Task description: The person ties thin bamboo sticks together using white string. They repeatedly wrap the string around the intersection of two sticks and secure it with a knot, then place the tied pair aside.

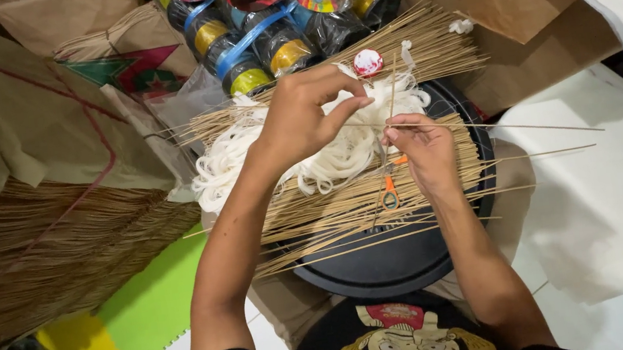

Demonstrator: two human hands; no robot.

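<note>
At the frame's centre, the left hand (pixel 301 115) and right hand (pixel 424 153) each pinch a thin tan bamboo stick (pixel 483 127) above a round black tray (pixel 389 261) heaped with sticks and white string loops (pixel 326 161), steadying it crosswise.

Left hand (pixel 301 115) pinching, right hand (pixel 424 153) curled

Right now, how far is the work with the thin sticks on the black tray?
Done: nothing finished shows. In hand: the left hand pinches a thin stick that the right hand steadies over the black tray. Left: piles of sticks, white strips and orange scissors lie unused.
</note>
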